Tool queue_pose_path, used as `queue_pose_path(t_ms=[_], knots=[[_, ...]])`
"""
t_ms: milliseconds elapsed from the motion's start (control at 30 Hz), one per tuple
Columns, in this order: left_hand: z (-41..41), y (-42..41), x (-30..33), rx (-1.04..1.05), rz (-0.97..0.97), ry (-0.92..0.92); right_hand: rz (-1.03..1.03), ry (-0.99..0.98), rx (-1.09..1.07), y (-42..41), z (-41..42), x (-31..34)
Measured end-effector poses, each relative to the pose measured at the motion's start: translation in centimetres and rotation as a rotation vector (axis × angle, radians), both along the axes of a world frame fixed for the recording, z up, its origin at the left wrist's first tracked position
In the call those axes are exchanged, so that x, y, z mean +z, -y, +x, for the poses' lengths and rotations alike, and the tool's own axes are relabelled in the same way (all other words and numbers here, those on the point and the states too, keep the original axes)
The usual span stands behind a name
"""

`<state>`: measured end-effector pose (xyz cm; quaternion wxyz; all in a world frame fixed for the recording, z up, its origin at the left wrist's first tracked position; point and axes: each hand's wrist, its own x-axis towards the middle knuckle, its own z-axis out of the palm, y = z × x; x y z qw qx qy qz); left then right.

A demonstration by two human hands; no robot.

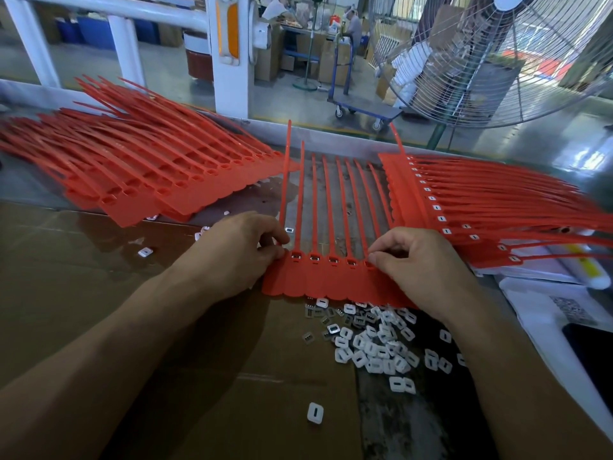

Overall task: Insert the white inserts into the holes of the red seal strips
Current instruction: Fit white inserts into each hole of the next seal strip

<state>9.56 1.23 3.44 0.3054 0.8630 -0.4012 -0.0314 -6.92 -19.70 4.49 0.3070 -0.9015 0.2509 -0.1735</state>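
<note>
In the head view, a joined sheet of red seal strips (318,280) lies flat on the worktop (99,260) in front of the person, and I take it as the landmark. Its thin tails point away from the person. Along its row of holes, four holes already show a white insert with a metal part inside.

The left hand (238,247) rests on the left end of this sheet, and its curled fingers pinch the edge there. The right hand (421,260) is at the right end of the row; its fingertips (373,257) are pressed together at the fifth hole. An insert is probably under them, but I cannot tell this for sure.

The loose white inserts (374,340) lie in a heap just near of the sheet, toward the person, and a few more are scattered to the left of the sheet.

Left of the sheet and further away is a pile of strips with empty holes (149,174). Right of the sheet is a pile of filled strips (471,207), with white in each hole.

In my judgement the present sheet is about half filled, and the holes under and beyond the right hand remain. The whole empty pile is still to do, so much work is left.
</note>
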Motion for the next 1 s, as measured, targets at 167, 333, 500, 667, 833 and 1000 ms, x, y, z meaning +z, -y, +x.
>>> queue_pose_path(t_ms=[167, 333, 500, 667, 833, 1000], knots=[[0.1, 0.0, 0.0, 0.0, 0.015, -0.008, -0.001, -0.02, -0.01, -0.2, 0.1, 0.0], [0.1, 0.0, 0.0, 0.004, 0.017, -0.018, -0.019, -0.028, -0.023, -0.3, 0.2, 0.1], [0.1, 0.0, 0.1, -0.004, 0.04, 0.003, -0.034, -0.057, -0.022, -0.5, 0.4, 0.1], [0.4, -0.2, 0.4, -0.063, 0.129, 0.011, -0.006, -0.057, -0.018, -0.2, 0.3, 0.0], [0.5, -0.5, 0.9, -0.132, 0.273, -0.069, 0.076, -0.071, -0.001, 0.4, 0.0, 0.1], [0.6, -0.7, 1.2, -0.17, 0.338, -0.131, 0.089, -0.084, 0.005, 0.6, 0.1, -0.1]])
